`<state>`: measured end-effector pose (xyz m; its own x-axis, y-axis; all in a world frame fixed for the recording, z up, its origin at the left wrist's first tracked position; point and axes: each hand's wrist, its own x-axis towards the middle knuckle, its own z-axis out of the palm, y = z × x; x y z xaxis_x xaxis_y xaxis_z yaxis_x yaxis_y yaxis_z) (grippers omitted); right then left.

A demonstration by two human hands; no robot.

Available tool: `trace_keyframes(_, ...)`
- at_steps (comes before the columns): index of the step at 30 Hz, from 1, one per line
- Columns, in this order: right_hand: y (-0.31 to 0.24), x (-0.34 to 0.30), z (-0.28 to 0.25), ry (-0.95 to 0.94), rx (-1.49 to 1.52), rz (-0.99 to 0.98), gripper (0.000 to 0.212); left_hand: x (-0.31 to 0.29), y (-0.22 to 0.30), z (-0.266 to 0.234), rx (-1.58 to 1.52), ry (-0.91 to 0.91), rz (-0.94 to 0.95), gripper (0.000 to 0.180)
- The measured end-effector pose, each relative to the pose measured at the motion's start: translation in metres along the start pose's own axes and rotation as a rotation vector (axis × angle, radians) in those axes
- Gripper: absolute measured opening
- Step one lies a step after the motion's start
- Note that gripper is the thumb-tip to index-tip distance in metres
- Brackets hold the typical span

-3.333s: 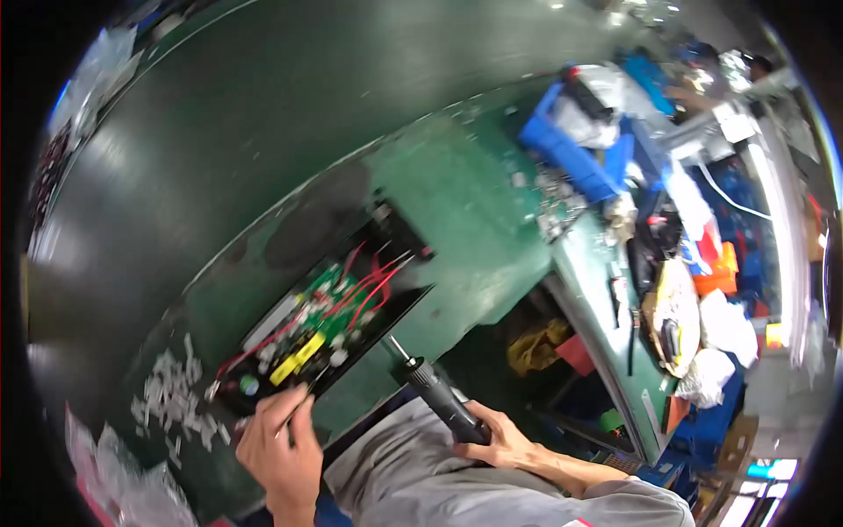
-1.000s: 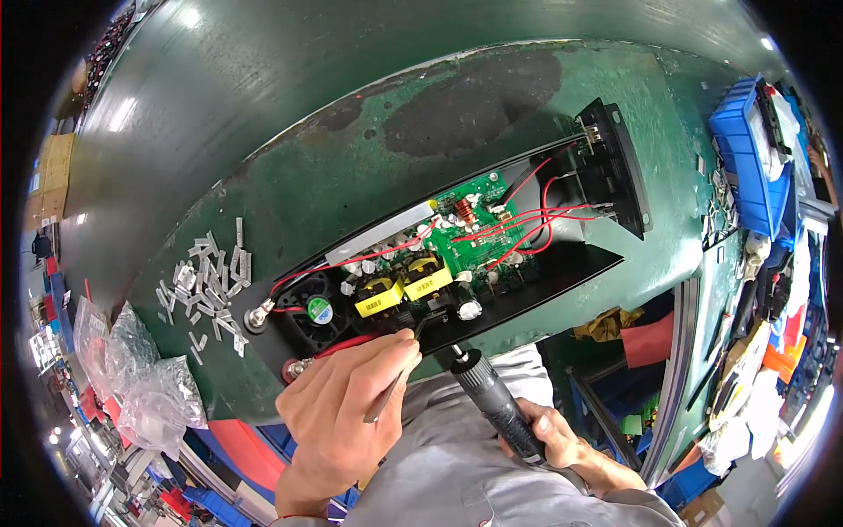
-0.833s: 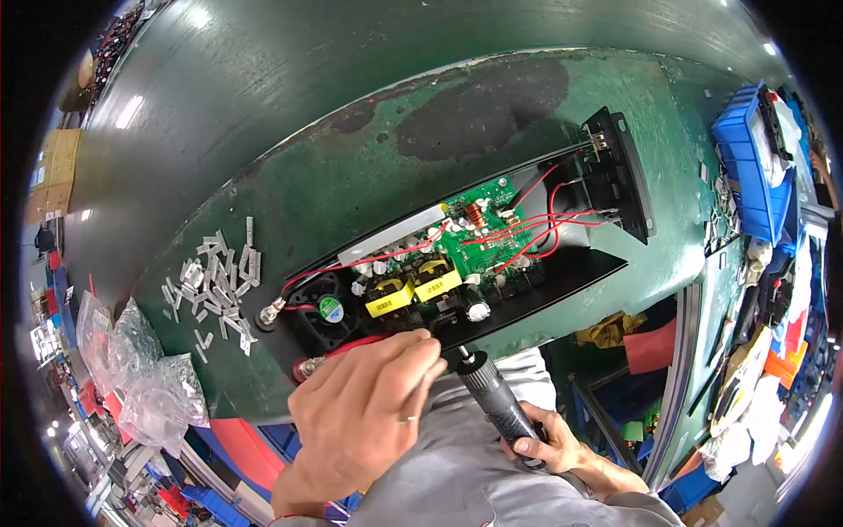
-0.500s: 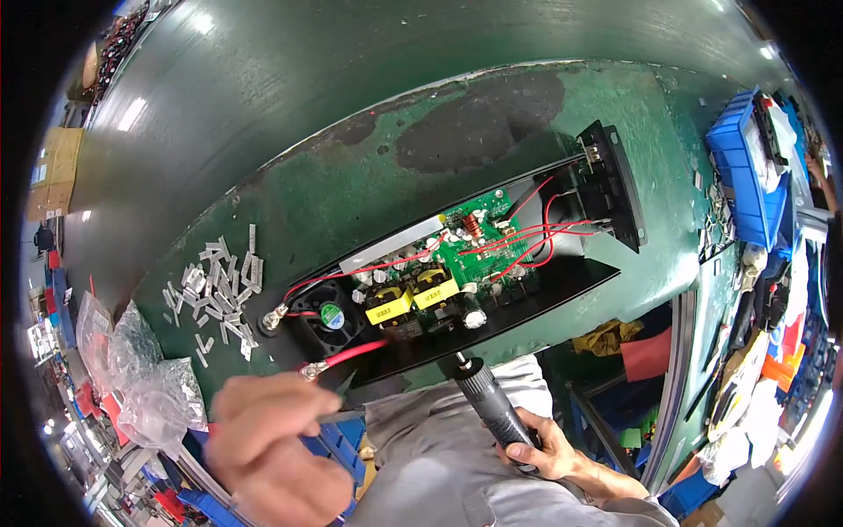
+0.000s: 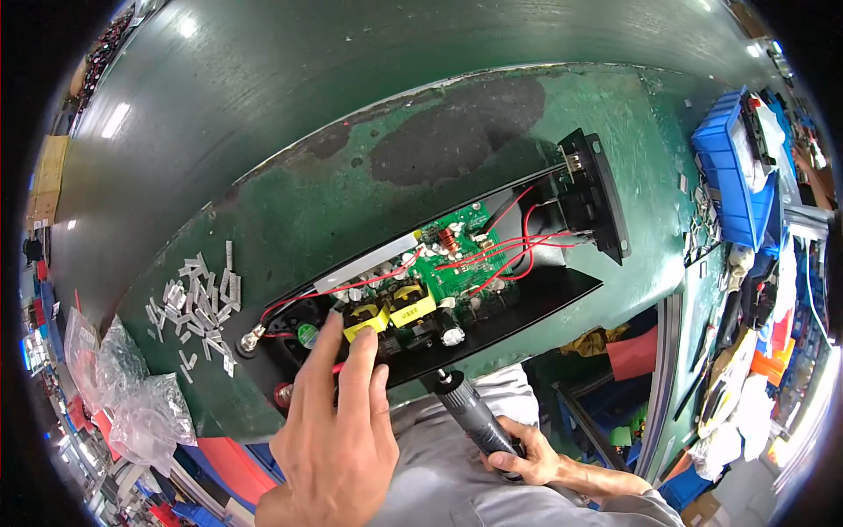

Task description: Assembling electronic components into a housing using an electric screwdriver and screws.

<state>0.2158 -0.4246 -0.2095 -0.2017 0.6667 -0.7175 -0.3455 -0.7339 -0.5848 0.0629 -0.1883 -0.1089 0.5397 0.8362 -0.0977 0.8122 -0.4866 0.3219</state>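
Observation:
An open black metal case (image 5: 536, 303) lies slantwise on the green bench, holding a green circuit board (image 5: 457, 265) and yellow-wrapped transformers (image 5: 411, 308). Red wires (image 5: 527, 246) run from the board to the upright black end panel (image 5: 597, 195). My left hand (image 5: 338, 439) reaches over the case's left end, fingers apart and holding nothing; it partly hides the fan (image 5: 307, 334). A ring-ended terminal (image 5: 252, 339) shows beside the fan. Below the case's near edge, my right hand (image 5: 524, 452) grips a black electric screwdriver (image 5: 472, 411), its tip pointing up toward the case.
Small pale metal strips (image 5: 204, 303) lie heaped left of the case. Clear plastic bags (image 5: 145, 395) hang at the bench's left edge. A blue bin (image 5: 733, 171) stands at the right, near scattered small metal pieces (image 5: 702, 220). A red sheet (image 5: 632, 358) shows below the bench.
My left hand has moved up and right from the near left corner to over the fan, fingers now spread. The right hand still holds the screwdriver. The whole view has shifted slightly.

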Motion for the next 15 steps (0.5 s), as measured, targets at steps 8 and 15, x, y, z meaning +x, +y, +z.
trace_keyframes(8, 0.003, 0.001, -0.001, -0.015, -0.032, -0.029, 0.04, 0.002, -0.003, 0.005, -0.033, -0.04, 0.024, 0.028)
trace_keyframes(15, -0.002, 0.001, -0.005, -0.035, -0.099, -0.034, 0.046, 0.001, -0.009, 0.003, -0.057, -0.111, 0.12, 0.043)
